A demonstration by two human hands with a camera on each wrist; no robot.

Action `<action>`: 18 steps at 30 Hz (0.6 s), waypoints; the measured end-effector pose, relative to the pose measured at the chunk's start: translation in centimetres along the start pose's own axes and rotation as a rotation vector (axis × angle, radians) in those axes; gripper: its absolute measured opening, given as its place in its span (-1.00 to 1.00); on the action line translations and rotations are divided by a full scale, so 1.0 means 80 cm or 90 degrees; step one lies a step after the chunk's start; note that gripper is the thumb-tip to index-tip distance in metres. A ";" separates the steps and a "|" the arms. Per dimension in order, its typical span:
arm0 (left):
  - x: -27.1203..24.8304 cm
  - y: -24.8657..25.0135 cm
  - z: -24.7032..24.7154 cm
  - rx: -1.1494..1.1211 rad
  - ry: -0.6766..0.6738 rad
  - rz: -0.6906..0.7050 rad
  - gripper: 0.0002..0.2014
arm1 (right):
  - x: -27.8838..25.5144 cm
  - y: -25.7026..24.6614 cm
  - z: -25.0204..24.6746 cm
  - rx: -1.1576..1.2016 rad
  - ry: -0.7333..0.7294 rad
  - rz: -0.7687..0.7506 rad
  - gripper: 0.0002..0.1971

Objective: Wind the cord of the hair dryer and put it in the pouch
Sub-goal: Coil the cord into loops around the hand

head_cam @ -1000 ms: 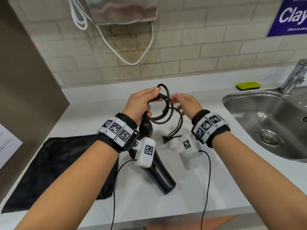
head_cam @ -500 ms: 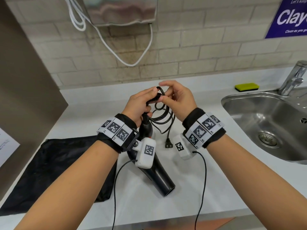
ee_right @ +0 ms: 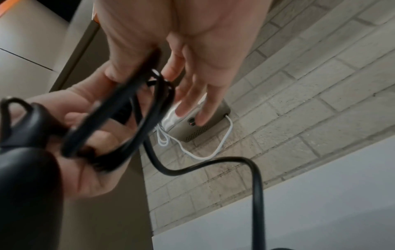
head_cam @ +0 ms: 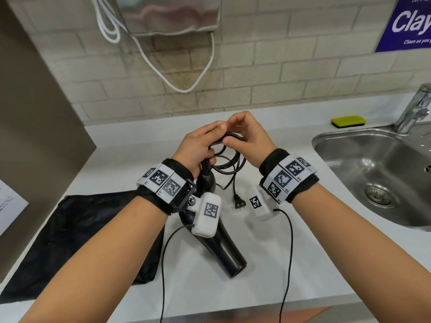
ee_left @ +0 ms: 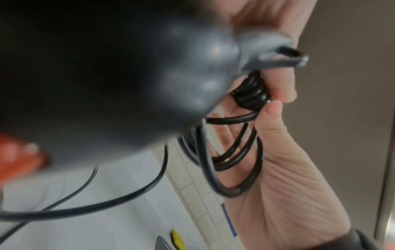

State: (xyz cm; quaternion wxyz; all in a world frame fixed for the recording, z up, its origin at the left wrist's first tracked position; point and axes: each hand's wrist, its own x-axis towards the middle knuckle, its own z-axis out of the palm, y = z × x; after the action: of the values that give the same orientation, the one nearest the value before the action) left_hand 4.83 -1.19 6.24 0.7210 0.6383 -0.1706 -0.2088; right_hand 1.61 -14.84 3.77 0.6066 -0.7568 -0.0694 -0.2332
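The black hair dryer (head_cam: 221, 245) hangs nozzle-down over the white counter (head_cam: 303, 264). My left hand (head_cam: 215, 143) grips the top of its handle together with the wound loops of the black cord (head_cam: 229, 165). My right hand (head_cam: 229, 132) meets it from the right. In the right wrist view the thumb (ee_right: 119, 67) presses the cord bundle (ee_right: 111, 118) while the other fingers stretch out. The cord's tail hangs down to the plug (head_cam: 239, 202) just above the counter. The black pouch (head_cam: 70, 229) lies flat on the counter to the left, partly under my left forearm.
A steel sink (head_cam: 338, 145) with a faucet (head_cam: 415, 110) fills the right side. A yellow-green sponge (head_cam: 348, 121) lies behind it. On the brick wall hangs a metal unit (head_cam: 172, 12) with a white cable (head_cam: 186, 89). A brown panel (head_cam: 35, 113) stands at the left.
My right hand has swung in from the right and closed on the top of the coil beside my left hand. The plug has lifted off the counter and now hangs.
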 end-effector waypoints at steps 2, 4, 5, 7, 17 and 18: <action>-0.001 0.001 0.001 0.004 -0.008 -0.005 -0.82 | 0.002 0.000 -0.004 0.047 -0.064 0.028 -0.69; -0.003 0.004 0.002 0.023 -0.017 -0.009 -0.83 | 0.000 0.001 -0.005 0.051 -0.134 0.063 -0.75; -0.004 0.006 0.003 0.028 -0.014 -0.011 -0.87 | -0.002 0.003 -0.004 0.049 -0.175 0.083 -0.74; -0.004 0.008 0.002 0.031 0.002 -0.013 -0.93 | -0.006 0.006 -0.002 0.025 -0.224 0.129 -0.50; 0.002 0.012 -0.009 -0.003 0.015 -0.028 -0.91 | 0.002 0.017 -0.016 -0.041 -0.144 0.187 -0.52; 0.003 0.014 -0.012 0.000 0.013 -0.031 -0.90 | 0.004 0.015 -0.019 -0.034 -0.145 0.193 -0.57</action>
State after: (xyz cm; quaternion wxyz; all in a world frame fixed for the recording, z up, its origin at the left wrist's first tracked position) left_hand 5.57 -0.41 7.20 0.7175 0.6443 -0.1475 -0.2200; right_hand 1.96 -16.61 3.10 0.6029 -0.7958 -0.0165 -0.0538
